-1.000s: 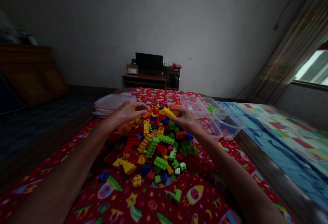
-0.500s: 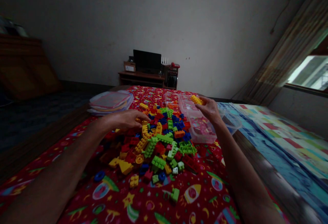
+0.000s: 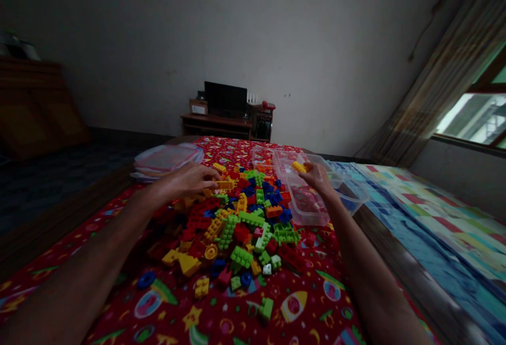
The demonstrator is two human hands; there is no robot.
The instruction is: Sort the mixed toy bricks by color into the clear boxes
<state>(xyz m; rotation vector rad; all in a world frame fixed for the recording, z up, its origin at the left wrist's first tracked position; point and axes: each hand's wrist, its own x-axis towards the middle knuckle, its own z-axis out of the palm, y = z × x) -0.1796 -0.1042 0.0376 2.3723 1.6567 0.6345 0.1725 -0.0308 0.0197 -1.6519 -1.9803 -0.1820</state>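
Two yellow bricks held, one per grip. Right hand (image 3: 317,176): thumb and fingers pinch one end of a yellow studded brick (image 3: 298,167), free end pointing left; it shows against the clear boxes (image 3: 311,219), right of the heap. Height over their rims: cannot tell. Left hand (image 3: 192,180): thumb and fingers appear to pinch a long yellow brick (image 3: 225,185) at the heap's far left; contact with pieces beneath unclear.

Step, by judgement: picking yellow bricks out of the mixed heap (image 3: 227,232). Next move would call for a clean lift on the left, and rim clearance before the right fingers loosen.

Both bricks look rigid, plastic, studded. Heap: loose, multicoloured, pieces lying at all angles. Near strays: green brick (image 3: 266,308), blue ring (image 3: 146,280). All on the cloth-covered bench (image 3: 227,334).

Outward: stacked lids (image 3: 166,159) far left, round clear tub (image 3: 361,197) far right.
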